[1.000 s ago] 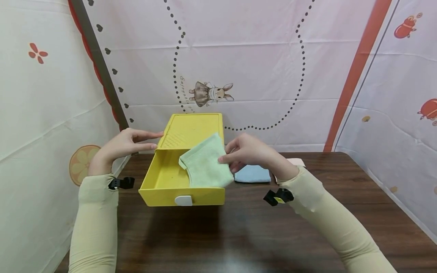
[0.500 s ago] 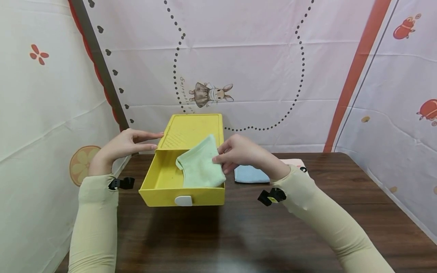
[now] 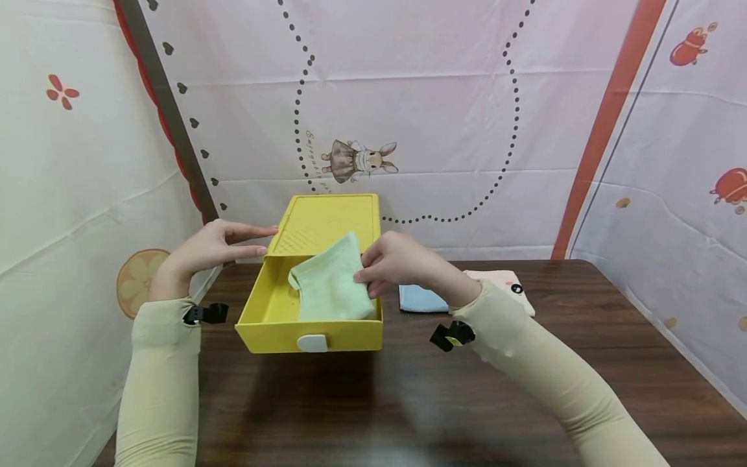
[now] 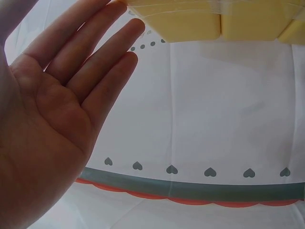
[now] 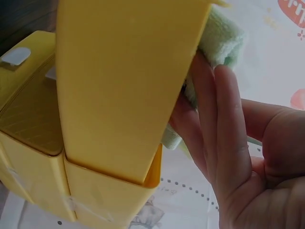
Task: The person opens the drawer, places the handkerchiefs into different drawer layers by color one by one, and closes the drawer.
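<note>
A yellow drawer (image 3: 274, 321) stands pulled out of its yellow case (image 3: 327, 220) on the dark wooden table. My right hand (image 3: 391, 263) pinches a folded light green cloth (image 3: 329, 288) that lies partly inside the drawer, against its right wall. In the right wrist view the green cloth (image 5: 221, 33) shows between my fingers (image 5: 224, 129) and the yellow drawer wall (image 5: 124, 81). My left hand (image 3: 218, 246) is flat with straight fingers, its tips touching the case's left side. The left wrist view shows the open palm (image 4: 52, 119) under the yellow case (image 4: 214, 19).
A folded blue cloth (image 3: 417, 299) and a pale pink cloth (image 3: 508, 288) lie on the table (image 3: 408, 389) right of the drawer. Printed fabric walls close in the back and both sides. The drawer has a white handle (image 3: 312, 343) on its front.
My right hand has carried the green cloth leftward and down, from over the drawer's right edge into the drawer. More of the blue and pink cloths shows. The left hand has stayed put.
</note>
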Tool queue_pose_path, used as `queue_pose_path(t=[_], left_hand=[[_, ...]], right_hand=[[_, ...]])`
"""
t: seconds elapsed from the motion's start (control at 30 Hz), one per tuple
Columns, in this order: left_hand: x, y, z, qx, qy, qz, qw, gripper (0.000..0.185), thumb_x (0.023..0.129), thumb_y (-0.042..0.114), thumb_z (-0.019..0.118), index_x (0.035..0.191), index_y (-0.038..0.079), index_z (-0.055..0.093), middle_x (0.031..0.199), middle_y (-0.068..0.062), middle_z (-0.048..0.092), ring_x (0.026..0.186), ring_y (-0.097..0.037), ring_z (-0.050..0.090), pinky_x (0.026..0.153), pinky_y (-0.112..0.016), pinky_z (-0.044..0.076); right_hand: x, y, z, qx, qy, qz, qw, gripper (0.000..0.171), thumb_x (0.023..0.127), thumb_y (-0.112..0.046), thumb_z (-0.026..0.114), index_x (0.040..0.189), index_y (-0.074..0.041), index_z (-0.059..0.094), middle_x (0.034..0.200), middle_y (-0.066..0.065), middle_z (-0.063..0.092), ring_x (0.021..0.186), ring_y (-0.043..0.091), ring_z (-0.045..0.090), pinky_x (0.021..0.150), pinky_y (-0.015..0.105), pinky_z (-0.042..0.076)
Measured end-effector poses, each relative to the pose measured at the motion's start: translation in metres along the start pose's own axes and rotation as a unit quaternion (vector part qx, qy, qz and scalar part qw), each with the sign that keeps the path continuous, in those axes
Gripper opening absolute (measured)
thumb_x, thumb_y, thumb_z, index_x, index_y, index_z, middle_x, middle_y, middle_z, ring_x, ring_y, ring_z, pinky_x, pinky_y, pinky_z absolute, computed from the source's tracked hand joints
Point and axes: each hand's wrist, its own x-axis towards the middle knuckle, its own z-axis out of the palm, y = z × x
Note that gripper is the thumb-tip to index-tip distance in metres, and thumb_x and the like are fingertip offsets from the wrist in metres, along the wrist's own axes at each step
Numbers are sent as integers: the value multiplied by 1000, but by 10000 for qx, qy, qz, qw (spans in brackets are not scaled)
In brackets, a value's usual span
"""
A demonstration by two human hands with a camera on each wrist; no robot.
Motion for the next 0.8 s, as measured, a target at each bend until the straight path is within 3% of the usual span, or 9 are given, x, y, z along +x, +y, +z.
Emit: queue_pose_path(t=[0.17, 0.8], left_hand=[[0, 0, 0, -4, -27, 17, 10000, 45, 84, 40, 71, 126, 30, 63, 126, 4, 63, 119, -22, 56, 92, -53, 47], [0, -1, -1, -31, -28, 132, 9999, 45, 84, 38, 71, 128, 27, 62, 127, 4, 62, 119, -21, 57, 92, -52, 47]], right_hand=[[2, 0, 4, -39, -74, 122, 9999, 14, 86, -15, 70, 80, -2, 70, 71, 7, 71, 61, 13, 69, 65, 29, 56], [6, 1, 15, -214, -429, 74, 9988, 23, 88, -17, 69, 69, -4, 71, 66, 7, 72, 68, 24, 72, 64, 33, 57]])
